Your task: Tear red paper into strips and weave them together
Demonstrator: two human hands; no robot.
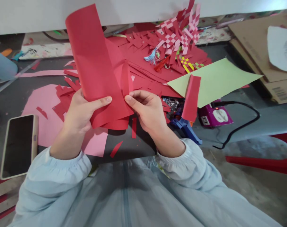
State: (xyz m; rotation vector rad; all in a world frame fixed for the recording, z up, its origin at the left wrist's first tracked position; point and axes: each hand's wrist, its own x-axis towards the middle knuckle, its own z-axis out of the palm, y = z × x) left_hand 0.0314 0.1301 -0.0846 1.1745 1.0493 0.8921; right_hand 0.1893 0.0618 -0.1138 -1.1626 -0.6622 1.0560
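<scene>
Left hand (80, 113) grips smooth red paper (93, 66), bent into a curve.

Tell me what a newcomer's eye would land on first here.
Probably the large folded sheet of red paper, raised over the table between both hands. Next, perhaps, the pink-and-red checkered woven paper pieces heaped at the table's far side, then the pale green paper sheet to their right.

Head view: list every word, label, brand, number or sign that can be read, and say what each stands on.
No word, brand or number can be read with certainty.
Cardboard, right: a barcode-like block; any digits too small to read.
Purple box: marks on a white label, too blurred to read.
White strip, upper left: bluish marks, too blurred to tell if they are letters.
</scene>
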